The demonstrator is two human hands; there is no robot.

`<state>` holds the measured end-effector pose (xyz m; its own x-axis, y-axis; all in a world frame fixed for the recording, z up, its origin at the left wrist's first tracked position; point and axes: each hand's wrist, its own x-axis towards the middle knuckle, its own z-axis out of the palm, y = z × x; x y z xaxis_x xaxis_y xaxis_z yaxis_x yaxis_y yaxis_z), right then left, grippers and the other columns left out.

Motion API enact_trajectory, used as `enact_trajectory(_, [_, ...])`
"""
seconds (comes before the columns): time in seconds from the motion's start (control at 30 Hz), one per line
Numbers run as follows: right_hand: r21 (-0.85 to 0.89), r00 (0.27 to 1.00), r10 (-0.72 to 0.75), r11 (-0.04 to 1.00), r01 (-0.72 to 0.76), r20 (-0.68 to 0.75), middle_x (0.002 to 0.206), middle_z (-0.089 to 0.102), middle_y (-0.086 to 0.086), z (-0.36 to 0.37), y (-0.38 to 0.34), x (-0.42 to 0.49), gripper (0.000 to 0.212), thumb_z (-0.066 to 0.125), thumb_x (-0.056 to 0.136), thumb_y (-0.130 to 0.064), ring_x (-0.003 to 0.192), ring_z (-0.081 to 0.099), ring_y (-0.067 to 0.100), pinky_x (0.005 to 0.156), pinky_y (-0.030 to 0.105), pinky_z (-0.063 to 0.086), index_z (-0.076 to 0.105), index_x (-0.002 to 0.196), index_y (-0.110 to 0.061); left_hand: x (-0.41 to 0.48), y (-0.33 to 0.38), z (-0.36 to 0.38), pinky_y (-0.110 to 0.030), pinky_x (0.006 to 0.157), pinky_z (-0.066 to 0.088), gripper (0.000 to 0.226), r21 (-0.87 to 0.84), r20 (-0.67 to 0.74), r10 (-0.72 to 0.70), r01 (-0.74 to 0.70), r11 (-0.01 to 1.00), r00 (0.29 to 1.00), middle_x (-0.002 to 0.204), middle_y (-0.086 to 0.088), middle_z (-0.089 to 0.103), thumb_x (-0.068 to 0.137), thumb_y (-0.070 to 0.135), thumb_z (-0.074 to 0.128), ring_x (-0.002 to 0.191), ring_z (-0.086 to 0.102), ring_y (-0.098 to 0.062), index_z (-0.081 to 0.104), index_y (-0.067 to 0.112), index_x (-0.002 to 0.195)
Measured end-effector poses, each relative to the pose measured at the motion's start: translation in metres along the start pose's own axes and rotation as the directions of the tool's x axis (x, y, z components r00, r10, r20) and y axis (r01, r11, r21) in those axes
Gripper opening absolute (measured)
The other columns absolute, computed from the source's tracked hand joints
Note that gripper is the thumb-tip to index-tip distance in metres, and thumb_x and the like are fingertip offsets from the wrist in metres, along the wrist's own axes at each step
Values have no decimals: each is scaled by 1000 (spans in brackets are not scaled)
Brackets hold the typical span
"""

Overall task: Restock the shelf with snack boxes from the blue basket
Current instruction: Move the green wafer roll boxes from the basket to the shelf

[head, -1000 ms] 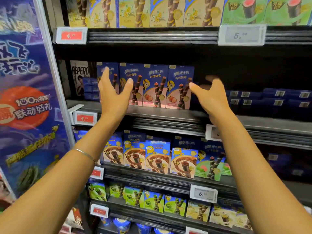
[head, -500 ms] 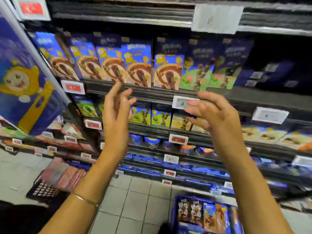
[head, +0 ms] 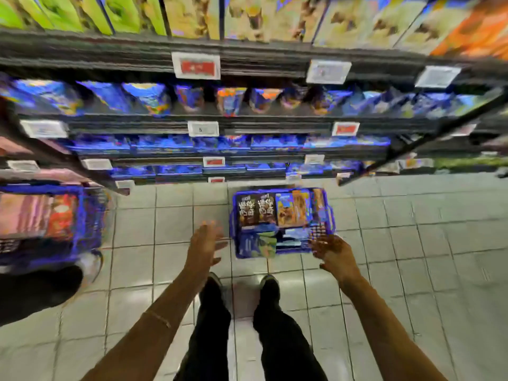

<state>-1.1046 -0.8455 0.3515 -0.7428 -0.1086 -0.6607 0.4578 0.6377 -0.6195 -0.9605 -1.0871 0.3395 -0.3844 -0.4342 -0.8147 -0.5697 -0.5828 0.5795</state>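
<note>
Tiled floor under blue basket of snack boxes; left grip wide beside it, right grip wide over its corner.

The blue plastic basket with lattice walls looks smooth. The printed cardboard snack boxes inside it are glossy. The pale square floor tiles shine and reflect light. The black cloth trousers look matt.

tiled floor | loaded blue cart left | red price tag
</note>
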Motion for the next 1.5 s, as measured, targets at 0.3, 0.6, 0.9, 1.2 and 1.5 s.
enact_trajectory(0.3, [-283, 991, 95, 957, -64, 97, 102, 61, 2, -4, 141, 129, 15, 64, 95, -27, 87, 57, 18, 69, 20, 44, 59, 109, -25, 43, -101, 120, -27, 69, 55, 43, 127, 31, -56, 52, 991, 998, 119, -13, 70, 111, 42, 41, 92, 68, -22, 63, 10, 129])
enact_trajectory(0.6, [-628, 960, -39, 749, 212, 279, 121, 66, 18, 64, 261, 319, 37, 63, 92, -31, 115, 61, 38, 88, 37, 48, 60, 120, -8, 199, -184, 210, -34, 76, 56, 53, 160, 154, -37, 12, 987, 987, 115, -1, 75, 108, 62, 30, 109, 73, -26, 69, 27, 114])
enact_trajectory(0.9, [-722, 809, 94, 519, 458, 581, 138, 59, -5, 122, 314, 459, 36, 62, 97, -36, 120, 59, 23, 108, 43, 45, 59, 131, -27, 330, -206, 256, -42, 87, 49, 72, 164, 308, 39, -94, 982, 951, 120, -1, 77, 100, 79, 22, 105, 74, -23, 72, 28, 112])
enact_trajectory(1.2, [-384, 589, -297, 529, 757, 751, 91, 57, -15, 82, 311, 459, 25, 44, 109, -23, 90, 51, 6, 86, 30, 38, 64, 95, -27, 325, -213, 258, -42, 94, 50, 73, 137, 162, 203, -226, 964, 966, 113, 2, 81, 102, 76, 21, 108, 75, -23, 69, 24, 118])
enact_trajectory(1.5, [453, 718, -497, 847, 279, 487, 108, 77, 5, 20, 281, 401, 32, 49, 105, -38, 92, 75, 17, 82, 34, 59, 78, 105, -24, 304, -221, 253, -38, 83, 49, 53, 20, 104, 344, -348, 937, 933, 89, 9, 78, 96, 76, 47, 93, 68, -15, 71, 30, 107])
